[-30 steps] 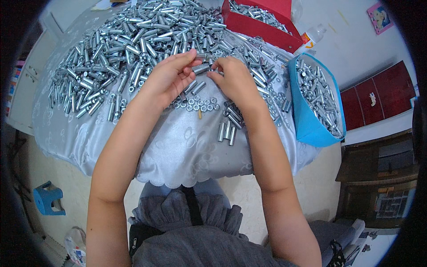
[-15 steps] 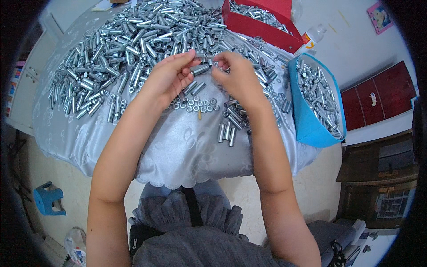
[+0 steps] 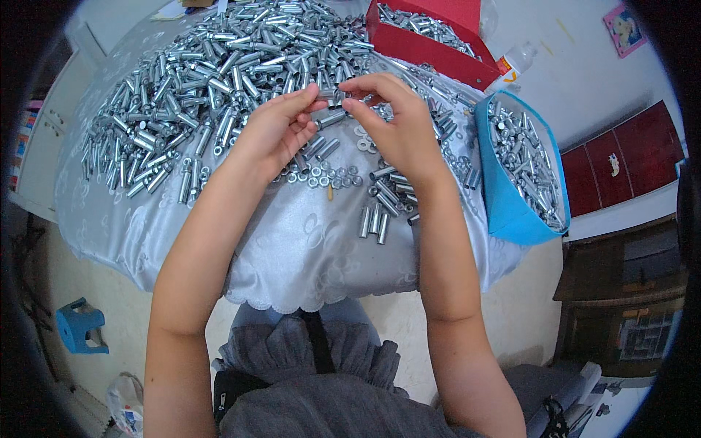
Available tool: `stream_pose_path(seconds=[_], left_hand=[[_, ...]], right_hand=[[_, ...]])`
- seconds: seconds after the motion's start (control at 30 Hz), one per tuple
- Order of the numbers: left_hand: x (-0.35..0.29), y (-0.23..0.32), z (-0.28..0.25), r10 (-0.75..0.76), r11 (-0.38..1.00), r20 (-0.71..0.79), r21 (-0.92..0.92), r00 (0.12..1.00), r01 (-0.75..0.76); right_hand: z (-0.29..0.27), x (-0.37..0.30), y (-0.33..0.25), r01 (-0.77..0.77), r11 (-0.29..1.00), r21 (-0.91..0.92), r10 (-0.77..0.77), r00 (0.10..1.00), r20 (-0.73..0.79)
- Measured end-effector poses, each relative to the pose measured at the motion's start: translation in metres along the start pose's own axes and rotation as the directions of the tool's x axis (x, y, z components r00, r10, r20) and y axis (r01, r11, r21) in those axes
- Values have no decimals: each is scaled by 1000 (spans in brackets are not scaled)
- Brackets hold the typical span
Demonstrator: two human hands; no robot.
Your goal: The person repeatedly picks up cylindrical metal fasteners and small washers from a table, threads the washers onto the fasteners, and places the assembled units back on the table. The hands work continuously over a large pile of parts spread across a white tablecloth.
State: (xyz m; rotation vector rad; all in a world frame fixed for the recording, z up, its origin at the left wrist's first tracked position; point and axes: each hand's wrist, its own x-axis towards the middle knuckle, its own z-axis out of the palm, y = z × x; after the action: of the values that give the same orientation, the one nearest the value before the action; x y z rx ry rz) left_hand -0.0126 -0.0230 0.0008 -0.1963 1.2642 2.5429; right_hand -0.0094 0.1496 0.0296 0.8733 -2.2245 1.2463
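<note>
My left hand (image 3: 281,131) pinches a silver metal expansion bolt (image 3: 326,95) between thumb and fingers, just above the near side of a large heap of similar bolts (image 3: 241,66). Thumb and forefinger of my right hand (image 3: 398,120) close around its right end, where a nut seems to sit, partly hidden by the fingertips. Below my hands, on the pale patterned tablecloth (image 3: 292,241), lie a cluster of hex nuts (image 3: 321,175) and some loose metal sleeves (image 3: 374,223). Washers (image 3: 363,140) show beside my right wrist.
A red box (image 3: 431,47) of metal parts stands at the far right, near a plastic bottle (image 3: 516,62). Closer, a blue fabric bin (image 3: 522,171) holds many bolts. A blue stool (image 3: 80,325) stands on the floor at left.
My right hand has turned and its thumb and forefinger have spread apart around the bolt's end, uncovering washers below. My left hand keeps its hold almost unmoved.
</note>
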Motion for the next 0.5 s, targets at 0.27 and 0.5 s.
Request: stream_pose_path(seconds=[0.27, 0.5], left_hand=[[-1, 0, 4, -34, 999, -28, 5, 999, 34], [-2, -1, 4, -11, 1000, -15, -20, 1000, 10]], right_hand=[[-2, -3, -4, -84, 977, -196, 90, 996, 25], [-17, -2, -9, -138, 975, -174, 146, 989, 34]])
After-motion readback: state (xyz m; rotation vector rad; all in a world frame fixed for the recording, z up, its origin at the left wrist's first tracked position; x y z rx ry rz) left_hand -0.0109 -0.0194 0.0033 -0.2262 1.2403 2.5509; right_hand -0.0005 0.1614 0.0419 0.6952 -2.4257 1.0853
